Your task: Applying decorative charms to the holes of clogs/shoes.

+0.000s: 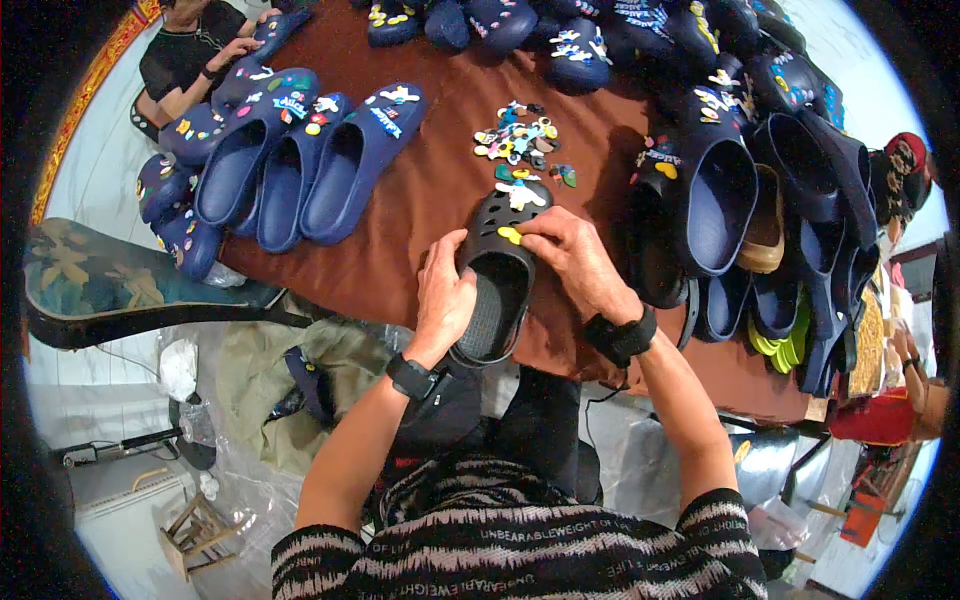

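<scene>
A black clog (490, 300) with a holed upper lies at the near edge of the brown cloth, its toe pointing away from me. Fingers of my left hand (444, 297) wrap round its left side and steady it. A yellow charm (510, 235) sits at the upper's opening edge, pinched by the fingertips of my right hand (582, 260). Closer to the toe, a white figure charm (521, 193) is fixed on the upper. Just beyond the toe lies a heap of small mixed charms (517, 138).
Navy clogs (235, 170) with charms stand in a row at the left. More navy clogs (722, 200) crowd the right side, with lime-green footwear (783, 345) under them. Another person (190, 65) handles a clog at the far left. A padded seat (120, 280) stands left of the table.
</scene>
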The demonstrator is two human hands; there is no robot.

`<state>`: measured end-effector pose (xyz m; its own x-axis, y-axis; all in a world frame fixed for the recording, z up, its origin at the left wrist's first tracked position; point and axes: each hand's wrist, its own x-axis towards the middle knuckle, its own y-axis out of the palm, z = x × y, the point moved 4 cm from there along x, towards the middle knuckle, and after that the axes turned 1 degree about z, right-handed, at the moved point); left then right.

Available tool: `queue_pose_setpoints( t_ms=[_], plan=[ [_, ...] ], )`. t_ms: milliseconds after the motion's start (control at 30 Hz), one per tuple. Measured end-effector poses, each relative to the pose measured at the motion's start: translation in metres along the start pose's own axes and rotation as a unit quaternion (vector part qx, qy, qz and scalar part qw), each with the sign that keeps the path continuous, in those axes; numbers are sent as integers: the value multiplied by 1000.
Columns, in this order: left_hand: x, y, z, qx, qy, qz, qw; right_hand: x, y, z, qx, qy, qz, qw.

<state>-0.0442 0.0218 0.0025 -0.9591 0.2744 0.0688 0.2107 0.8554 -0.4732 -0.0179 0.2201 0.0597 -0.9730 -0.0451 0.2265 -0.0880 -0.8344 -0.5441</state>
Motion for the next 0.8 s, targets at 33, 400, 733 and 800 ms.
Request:
queue_pose_setpoints(
  t_ms=[33, 400, 733, 800],
  plan=[
    [0, 0, -1, 1, -1, -2, 1000, 1, 3, 0, -7, 13, 5, 1000],
    [0, 2, -4, 6, 1, -8, 1000, 35, -27, -73, -50, 128, -204, 969],
    [0, 0, 3, -11, -10, -10, 1000, 76, -25, -127, -194, 146, -178, 954],
    [0, 0, 4, -3, -4, -8, 1000, 75, -24, -124, -214, 147, -162, 952]
  ],
)
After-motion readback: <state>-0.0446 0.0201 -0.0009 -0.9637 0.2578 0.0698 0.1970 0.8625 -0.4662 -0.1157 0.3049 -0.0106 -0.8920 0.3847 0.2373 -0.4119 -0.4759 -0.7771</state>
